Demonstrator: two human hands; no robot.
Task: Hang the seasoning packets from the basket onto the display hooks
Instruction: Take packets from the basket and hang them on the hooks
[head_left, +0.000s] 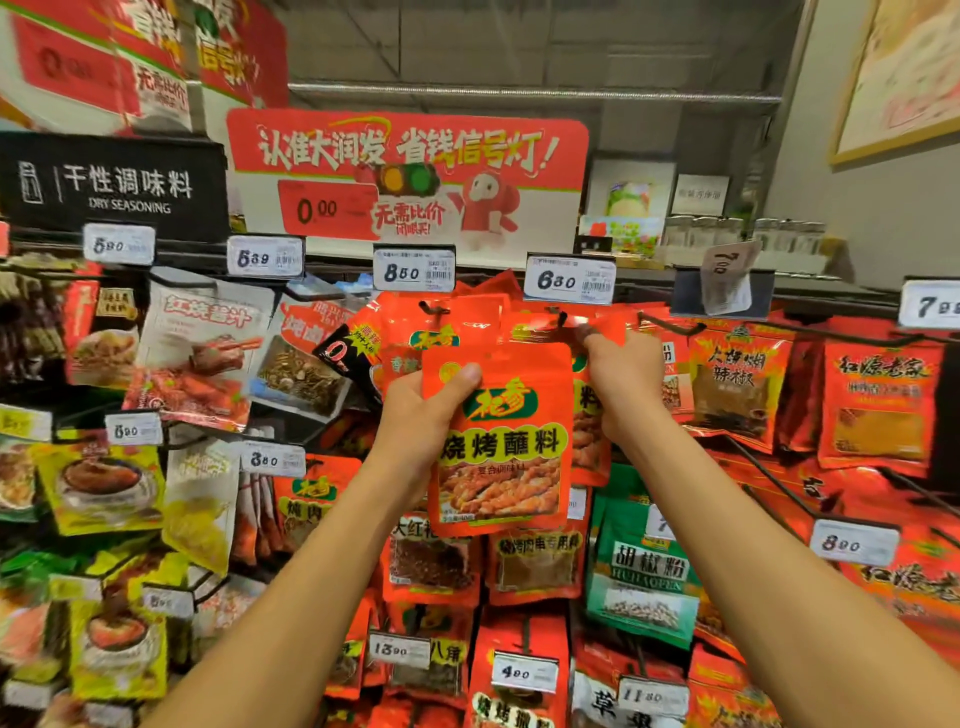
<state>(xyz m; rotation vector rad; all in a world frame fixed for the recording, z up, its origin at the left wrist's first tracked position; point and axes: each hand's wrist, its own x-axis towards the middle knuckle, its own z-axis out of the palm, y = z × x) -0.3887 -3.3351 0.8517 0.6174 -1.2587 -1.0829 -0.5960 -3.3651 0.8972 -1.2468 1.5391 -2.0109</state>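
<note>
Head view: left hand (415, 410) pinching barbecue dip packet (498, 441) upright, hole topmost for hooking. Right hand (621, 379) pinching hung packets (589, 415) at hook (558, 316), likely steadying.

Two hands (415, 410) (one packet (498, 441))

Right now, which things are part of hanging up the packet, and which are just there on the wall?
Part of the job:
- orange barbecue dip packet, held by the left hand
- right hand, reaching up at the packets already hanging
- display hook under the 6.80 price tag

Just there:
- green pepper powder packet
- black Dry Seasoning sign
- red promo banner
</note>
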